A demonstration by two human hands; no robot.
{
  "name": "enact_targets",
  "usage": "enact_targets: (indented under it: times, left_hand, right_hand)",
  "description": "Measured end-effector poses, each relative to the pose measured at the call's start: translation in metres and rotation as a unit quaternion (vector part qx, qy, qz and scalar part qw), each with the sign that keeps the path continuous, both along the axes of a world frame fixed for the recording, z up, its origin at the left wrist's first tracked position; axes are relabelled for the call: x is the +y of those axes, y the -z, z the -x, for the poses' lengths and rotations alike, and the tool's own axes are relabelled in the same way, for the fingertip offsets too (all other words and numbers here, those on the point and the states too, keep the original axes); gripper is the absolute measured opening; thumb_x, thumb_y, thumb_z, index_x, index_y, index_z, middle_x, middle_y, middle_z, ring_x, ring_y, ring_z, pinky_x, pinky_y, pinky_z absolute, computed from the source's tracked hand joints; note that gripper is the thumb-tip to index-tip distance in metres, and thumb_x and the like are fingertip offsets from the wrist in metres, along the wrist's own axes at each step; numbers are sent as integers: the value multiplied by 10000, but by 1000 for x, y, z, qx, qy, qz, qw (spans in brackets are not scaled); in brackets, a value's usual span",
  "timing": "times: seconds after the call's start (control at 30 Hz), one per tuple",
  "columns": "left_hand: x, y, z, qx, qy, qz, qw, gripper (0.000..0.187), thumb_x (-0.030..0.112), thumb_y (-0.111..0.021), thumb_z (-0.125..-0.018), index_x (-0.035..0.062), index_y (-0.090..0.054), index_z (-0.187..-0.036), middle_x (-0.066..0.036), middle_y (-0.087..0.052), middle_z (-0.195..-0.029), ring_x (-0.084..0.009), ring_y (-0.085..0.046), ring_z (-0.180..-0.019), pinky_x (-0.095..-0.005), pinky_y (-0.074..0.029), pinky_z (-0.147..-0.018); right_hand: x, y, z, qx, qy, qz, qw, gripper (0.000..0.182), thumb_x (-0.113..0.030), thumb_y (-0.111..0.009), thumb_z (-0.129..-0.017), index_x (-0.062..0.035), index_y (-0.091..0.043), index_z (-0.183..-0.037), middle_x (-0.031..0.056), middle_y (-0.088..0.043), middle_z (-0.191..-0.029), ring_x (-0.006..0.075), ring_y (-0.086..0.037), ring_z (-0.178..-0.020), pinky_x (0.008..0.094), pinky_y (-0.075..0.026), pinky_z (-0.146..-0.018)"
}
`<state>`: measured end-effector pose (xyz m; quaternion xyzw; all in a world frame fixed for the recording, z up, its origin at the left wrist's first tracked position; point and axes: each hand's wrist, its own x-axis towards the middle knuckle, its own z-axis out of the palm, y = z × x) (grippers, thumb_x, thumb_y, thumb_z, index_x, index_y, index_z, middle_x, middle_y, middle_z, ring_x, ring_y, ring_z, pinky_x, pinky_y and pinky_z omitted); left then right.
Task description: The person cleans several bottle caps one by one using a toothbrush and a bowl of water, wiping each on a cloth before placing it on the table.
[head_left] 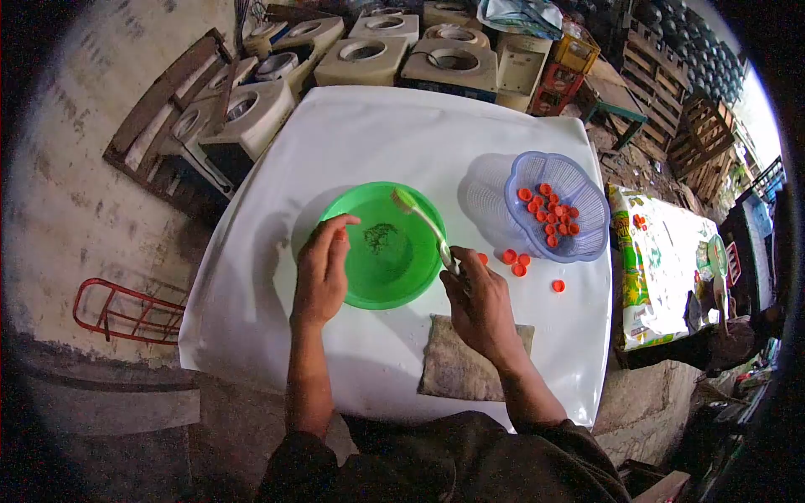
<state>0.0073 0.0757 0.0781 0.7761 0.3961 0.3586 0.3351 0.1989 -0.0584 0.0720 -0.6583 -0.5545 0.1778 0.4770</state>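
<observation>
My left hand [320,270] rests on the near-left rim of a green bowl [394,285], its fingers curled around a small orange bottle cap [340,235]. My right hand [478,303] grips the handle of a toothbrush [423,222], whose bristled head points up over the bowl's far rim. The bowl holds water and a dark patch at its bottom. To the right, a blue plastic basket [587,226] holds several orange caps [549,214]. A few loose orange caps [513,260] lie on the white table [369,142] between the bowl and the basket.
A grey cloth [457,369] lies at the table's near edge under my right wrist. Beige machine housings [369,54] and crates stand behind the table. A red metal frame [117,314] lies on the floor at left. A printed sack [662,268] sits at right.
</observation>
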Motion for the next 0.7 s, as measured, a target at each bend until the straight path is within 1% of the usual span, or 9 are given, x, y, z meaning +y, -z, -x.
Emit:
enact_targets:
  times: [0.1, 0.2, 0.27, 0.3, 0.33, 0.4, 0.5, 0.63, 0.7]
  left_hand:
    - [0, -1, 3, -26, 14, -38, 999, 338, 214, -394, -1037, 78, -600, -1268, -19, -539, -863, -91, -446, -684, -228, -402, -629]
    - [-6, -3, 1, -11, 39, -38, 998, 339, 28, -483, -965, 60, -585, -1287, -110, -607, -924, -196, -590, -844, -314, -502, -722]
    - [-5, 1, -1, -38, 51, -37, 997, 376, 5, -553, -930, 66, -582, -1300, -111, -626, -941, -191, -611, -834, -299, -519, -720]
    - [-9, 6, -1, -48, 53, -31, 997, 401, -7, -588, -913, 69, -581, -1306, -112, -636, -949, -188, -622, -829, -291, -528, -719]
    - [-11, 13, -5, -107, 13, -4, 994, 393, 17, -718, -832, 47, -629, -1213, -99, -656, -905, -167, -631, -735, -282, -540, -706]
    - [-11, 19, -2, -81, 18, -43, 996, 364, 37, -763, -795, 38, -650, -1141, -78, -660, -851, -142, -609, -668, -277, -530, -662]
    - [-12, 13, 4, -34, 34, -83, 995, 314, 65, -829, -737, 26, -676, -1009, -29, -651, -789, -71, -534, -600, -240, -463, -569]
    - [-8, 8, 11, -50, 77, -47, 995, 326, 116, -869, -702, 19, -680, -949, -3, -631, -762, -42, -490, -589, -217, -413, -530]
    - [-7, 11, 16, -76, 101, -15, 992, 337, 148, -884, -685, 18, -676, -917, 5, -621, -734, -39, -485, -578, -219, -404, -508]
  right_hand:
    - [6, 21, 8, 17, 19, -68, 997, 263, -64, -600, -900, -24, -515, -1146, 250, -637, -902, 450, -632, -748, 492, -502, -633]
    - [5, 54, 0, -36, -36, 82, 995, 268, -83, -591, -906, -28, -507, -1154, 261, -637, -852, 448, -633, -756, 505, -507, -638]
    - [3, 50, -2, -18, -44, 147, 988, 265, -109, -603, -908, -15, -533, -1145, 266, -643, -822, 439, -640, -754, 493, -510, -646]
    - [0, 43, -1, 0, -48, 119, 992, 261, -114, -611, -906, -9, -547, -1137, 265, -645, -827, 437, -641, -751, 487, -510, -647]
    - [-3, 39, -2, 20, -53, 91, 994, 259, -118, -618, -905, -3, -561, -1129, 264, -647, -832, 435, -642, -748, 481, -509, -648]
    - [-7, 20, -3, 32, -55, 80, 995, 239, -126, -640, -896, 20, -610, -1084, 251, -655, -877, 420, -647, -770, 450, -509, -658]
    - [-9, 7, -8, -2, -127, 5, 992, 219, -43, -662, -871, 64, -625, -1058, 155, -602, -738, 203, -523, -575, 318, -410, -539]
    - [-8, 9, -18, -54, -154, -27, 986, 245, -51, -672, -856, 62, -643, -1071, 158, -592, -721, 286, -552, -591, 376, -448, -578]
    - [-12, -2, -22, -46, -158, 29, 986, 256, -69, -682, -845, 39, -651, -1075, 174, -615, -771, 328, -603, -668, 399, -477, -619]
